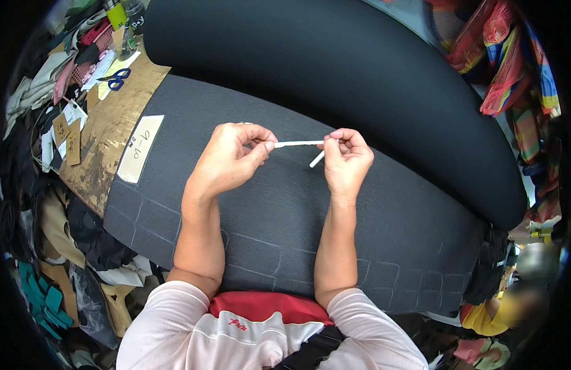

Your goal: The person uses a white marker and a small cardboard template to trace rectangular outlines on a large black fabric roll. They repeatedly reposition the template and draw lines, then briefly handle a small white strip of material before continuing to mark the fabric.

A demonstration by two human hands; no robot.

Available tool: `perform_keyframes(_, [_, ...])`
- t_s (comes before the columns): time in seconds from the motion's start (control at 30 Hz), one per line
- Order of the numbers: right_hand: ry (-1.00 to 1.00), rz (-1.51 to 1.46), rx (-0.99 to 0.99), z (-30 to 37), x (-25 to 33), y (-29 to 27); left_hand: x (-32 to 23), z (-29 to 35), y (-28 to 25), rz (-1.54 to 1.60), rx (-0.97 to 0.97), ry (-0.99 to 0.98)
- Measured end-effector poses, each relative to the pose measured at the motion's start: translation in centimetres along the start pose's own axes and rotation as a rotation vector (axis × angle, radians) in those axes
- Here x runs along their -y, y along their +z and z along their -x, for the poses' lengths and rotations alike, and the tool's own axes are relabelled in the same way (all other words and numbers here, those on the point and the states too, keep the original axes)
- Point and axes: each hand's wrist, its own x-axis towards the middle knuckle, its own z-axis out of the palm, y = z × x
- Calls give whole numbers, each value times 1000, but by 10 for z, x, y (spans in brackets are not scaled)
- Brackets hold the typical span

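Note:
Between my two raised hands a thin white strip [299, 143] is stretched level. My left hand [225, 159] pinches one end with thumb and fingertips. At the other end, my right hand [346, 161] is closed on it. A short white stick-like piece [317, 159] juts down from under the right hand; whether it belongs to the strip I cannot tell. Both hands are over a dark grey fabric sheet [260, 209] with pale, chalk-like lines along its near side. An off-white card [140, 149] with handwriting lies on the fabric's left end.
A big black fabric roll [335, 80] runs along the far side. Blue-handled scissors [116, 79] and brown tags [68, 140] lie on the worn wooden table [112, 132] at left. Coloured mesh bags [501, 55] hang at far right. A person in yellow [486, 314] is at lower right.

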Motion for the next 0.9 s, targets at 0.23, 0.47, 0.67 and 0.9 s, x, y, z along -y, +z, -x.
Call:
perform_keyframes(0.23, [-13,152,-37,-4,-12,-4,5,-3,1,-26,-31,47])
perform_keyframes(0.47, [-108,271,-187,-19,-25,-27,11,-2,-10,46,-69,49])
perform_keyframes(0.67, [-195,292,-309,-30,-34,-50,14,-1,-17,80,-74,35])
perform_keyframes(0.9, [-96,33,-379,-39,-47,-81,20,0,-29,142,-104,7])
